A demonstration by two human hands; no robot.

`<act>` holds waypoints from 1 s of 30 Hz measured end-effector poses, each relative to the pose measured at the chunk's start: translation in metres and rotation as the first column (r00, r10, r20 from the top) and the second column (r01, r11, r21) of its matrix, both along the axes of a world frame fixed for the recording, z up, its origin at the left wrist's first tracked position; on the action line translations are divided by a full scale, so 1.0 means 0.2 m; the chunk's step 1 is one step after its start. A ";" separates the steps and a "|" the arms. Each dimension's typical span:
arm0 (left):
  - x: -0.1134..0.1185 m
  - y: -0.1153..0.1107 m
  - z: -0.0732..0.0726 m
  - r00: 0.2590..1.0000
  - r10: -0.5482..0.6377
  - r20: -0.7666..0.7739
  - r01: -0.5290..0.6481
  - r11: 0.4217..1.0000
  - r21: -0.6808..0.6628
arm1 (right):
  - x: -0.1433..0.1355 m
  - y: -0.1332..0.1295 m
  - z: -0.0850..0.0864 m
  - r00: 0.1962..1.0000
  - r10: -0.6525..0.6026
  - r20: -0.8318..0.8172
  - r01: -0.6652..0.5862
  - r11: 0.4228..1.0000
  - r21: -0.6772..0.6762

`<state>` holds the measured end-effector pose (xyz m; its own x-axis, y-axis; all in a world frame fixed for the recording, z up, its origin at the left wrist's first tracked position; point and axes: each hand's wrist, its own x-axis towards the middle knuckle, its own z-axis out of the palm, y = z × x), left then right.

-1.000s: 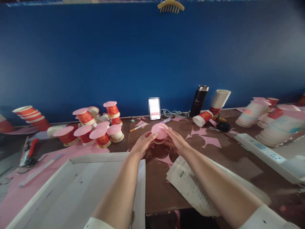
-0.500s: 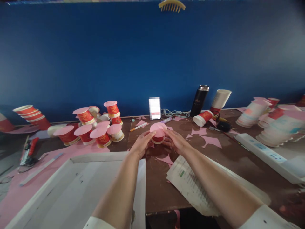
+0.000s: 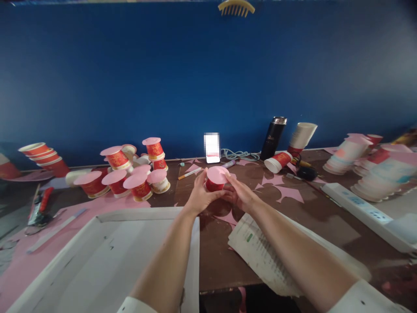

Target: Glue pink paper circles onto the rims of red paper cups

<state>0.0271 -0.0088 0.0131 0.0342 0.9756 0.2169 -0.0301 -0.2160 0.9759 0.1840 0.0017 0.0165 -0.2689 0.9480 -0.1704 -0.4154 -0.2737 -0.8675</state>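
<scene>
Between my hands, over the brown table, is a red paper cup (image 3: 214, 186) turned upside down. A pink paper disc (image 3: 216, 174) lies on its upturned base and sticks out past the edge. My left hand (image 3: 202, 194) grips the cup's left side, its thumb reaching across the front low down. From the right, my right hand (image 3: 240, 192) holds the cup, its fingertips at the disc's edge; some of its fingers are hidden behind the cup. To the left stand several more upturned red cups (image 3: 138, 188) topped with pink discs.
A white box lid (image 3: 130, 261) lies front left. Newspaper (image 3: 260, 252) sits under my right forearm, with pink scraps (image 3: 288, 193) beyond. A lit phone (image 3: 212, 148), a black flask (image 3: 273, 138) and a cable stand along the wall. A power strip (image 3: 358, 208) and cup stacks (image 3: 348, 152) are right.
My left hand has shifted its grip: its thumb has moved from the disc's top down to the cup's front. The cup is tipped slightly, and the disc now shows rounder.
</scene>
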 end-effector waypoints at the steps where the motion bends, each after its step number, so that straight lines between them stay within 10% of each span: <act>1: 0.00 0.01 -0.01 0.999 0.013 -0.046 -0.011 0.999 0.034 | 0.00 0.00 0.00 1.000 0.021 0.001 -0.021 1.000 -0.009; 7: -0.02 0.02 -0.02 0.977 0.033 -0.212 -0.014 0.996 0.089 | 0.00 0.00 -0.01 0.939 -0.168 0.301 0.122 0.979 0.164; 12: -0.02 0.02 -0.02 0.980 0.015 -0.199 -0.007 0.999 0.042 | 0.03 -0.03 0.01 0.733 -0.501 0.461 0.098 0.748 0.657; 17: -0.01 0.01 -0.02 0.981 -0.076 -0.178 0.084 0.996 0.041 | 0.04 -0.06 0.03 0.666 -0.547 0.507 -0.072 0.630 0.773; 30: -0.02 -0.01 -0.01 0.949 -0.164 -0.270 0.171 0.985 0.003 | 0.03 -0.06 0.02 0.655 -0.481 0.583 -0.164 0.663 0.730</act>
<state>0.0231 -0.0110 0.0105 0.2565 0.9451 0.2027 0.1934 -0.2556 0.9472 0.1895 -0.0093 0.0208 -0.2056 0.8555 0.4751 0.4124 0.5161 -0.7508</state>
